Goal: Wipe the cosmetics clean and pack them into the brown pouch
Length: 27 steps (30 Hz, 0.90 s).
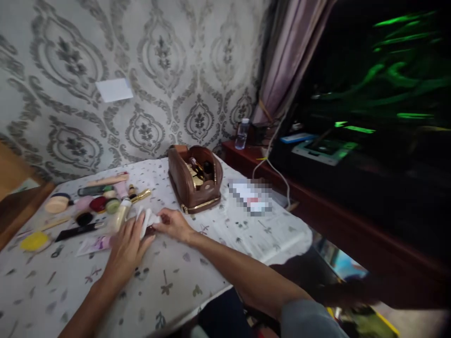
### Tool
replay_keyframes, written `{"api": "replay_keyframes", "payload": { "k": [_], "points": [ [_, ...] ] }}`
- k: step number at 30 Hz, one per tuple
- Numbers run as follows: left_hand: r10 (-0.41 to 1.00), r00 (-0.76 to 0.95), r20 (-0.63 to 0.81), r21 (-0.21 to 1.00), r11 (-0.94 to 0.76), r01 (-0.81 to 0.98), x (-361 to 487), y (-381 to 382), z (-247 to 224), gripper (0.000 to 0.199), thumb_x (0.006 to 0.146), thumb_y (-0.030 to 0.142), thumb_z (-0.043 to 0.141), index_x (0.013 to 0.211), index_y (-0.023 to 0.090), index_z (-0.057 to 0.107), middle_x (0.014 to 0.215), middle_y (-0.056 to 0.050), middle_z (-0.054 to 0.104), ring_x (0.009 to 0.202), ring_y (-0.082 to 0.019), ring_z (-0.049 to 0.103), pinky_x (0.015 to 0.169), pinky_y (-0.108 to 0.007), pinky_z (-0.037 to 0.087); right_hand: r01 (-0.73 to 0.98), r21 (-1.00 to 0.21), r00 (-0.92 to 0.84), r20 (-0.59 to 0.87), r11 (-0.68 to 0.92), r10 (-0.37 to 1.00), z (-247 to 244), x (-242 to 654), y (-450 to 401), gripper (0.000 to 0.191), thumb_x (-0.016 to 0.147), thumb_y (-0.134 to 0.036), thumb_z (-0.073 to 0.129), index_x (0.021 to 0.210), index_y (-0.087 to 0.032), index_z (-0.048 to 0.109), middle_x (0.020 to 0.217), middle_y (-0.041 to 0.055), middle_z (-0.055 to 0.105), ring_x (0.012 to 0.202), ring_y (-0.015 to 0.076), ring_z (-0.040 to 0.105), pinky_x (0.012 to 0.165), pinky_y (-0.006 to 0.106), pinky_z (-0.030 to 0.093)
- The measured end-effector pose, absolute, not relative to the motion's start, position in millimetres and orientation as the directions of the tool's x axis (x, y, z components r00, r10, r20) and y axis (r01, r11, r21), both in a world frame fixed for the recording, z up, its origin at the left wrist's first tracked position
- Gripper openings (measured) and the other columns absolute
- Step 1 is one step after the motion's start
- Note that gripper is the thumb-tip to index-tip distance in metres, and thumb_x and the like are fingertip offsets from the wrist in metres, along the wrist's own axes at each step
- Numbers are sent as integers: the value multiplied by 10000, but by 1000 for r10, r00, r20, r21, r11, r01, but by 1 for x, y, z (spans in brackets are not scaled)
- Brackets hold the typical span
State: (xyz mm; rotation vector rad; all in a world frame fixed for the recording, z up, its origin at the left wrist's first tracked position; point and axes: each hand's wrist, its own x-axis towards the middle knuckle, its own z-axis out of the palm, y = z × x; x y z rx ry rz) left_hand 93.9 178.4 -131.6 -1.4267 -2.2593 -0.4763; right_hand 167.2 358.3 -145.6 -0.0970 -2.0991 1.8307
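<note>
A soft white piece that looks like a tissue [145, 221] is between my two hands, above the table. My left hand [127, 241] is closed on it from the left, thumb below. From the right, the fingers of my right hand [173, 224] pinch its other end; whether something small is inside it I cannot tell. Just left of my left hand lie a pale bottle [121, 215] and a pink-and-white tube [95, 245]. A gold tube [141, 195] lies behind the hands. The brown cosmetic bag [200, 197] stands unzipped behind my right hand, with several items inside.
Several cosmetics spread leftward: a yellow round item [34, 241], a black tube [78, 231], a red round container [97, 203]. A blurred-out flat object [252, 196] lies right of the bag. A water bottle [242, 134] and a white cable [278, 176] are at the dark red desk [317, 202].
</note>
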Motion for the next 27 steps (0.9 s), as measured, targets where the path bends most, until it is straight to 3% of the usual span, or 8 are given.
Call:
{"api": "replay_keyframes", "payload": {
  "k": [4,7,16,22,27],
  "points": [
    [812,-247,529,-43,316,948,94,189,-142,531,995,403,351,1499,236,355,1310,-151,599,1203,-332,556,1024,-522,436,-177,-957,-922,244,232,301,-149,167,362,298,724,-377,777,735,-186,549,634,-72,477,606,89,423,567,204,353],
    [835,-240,494,8,272,962,84,188,-143,505,1002,354,340,1498,262,365,1341,-127,585,1239,-306,541,1053,-497,435,-153,-958,-923,226,243,312,-151,167,363,290,714,-369,789,749,-187,567,630,-74,479,602,89,428,567,203,351],
    [739,-512,438,174,489,855,74,183,-136,521,988,467,370,1415,182,460,1234,-153,593,1212,-314,540,1003,-475,479,-145,-972,-936,196,185,293,-149,168,364,141,773,-268,692,832,-171,608,661,-58,509,615,98,450,590,212,362],
    [689,-612,388,231,570,789,70,180,-134,559,958,535,439,1342,132,485,1195,-178,582,1197,-330,531,995,-501,466,-218,-950,-932,270,223,240,-149,168,362,273,771,-241,656,1037,-186,633,790,-26,578,711,127,527,670,236,425],
    [654,-635,412,246,591,768,73,180,-139,560,967,529,424,1379,152,467,1194,-172,595,1180,-328,540,1001,-512,454,-216,-922,-919,303,323,253,-145,171,361,233,795,-259,658,1019,-196,665,791,-19,591,709,130,525,682,245,429]
  ]
}}
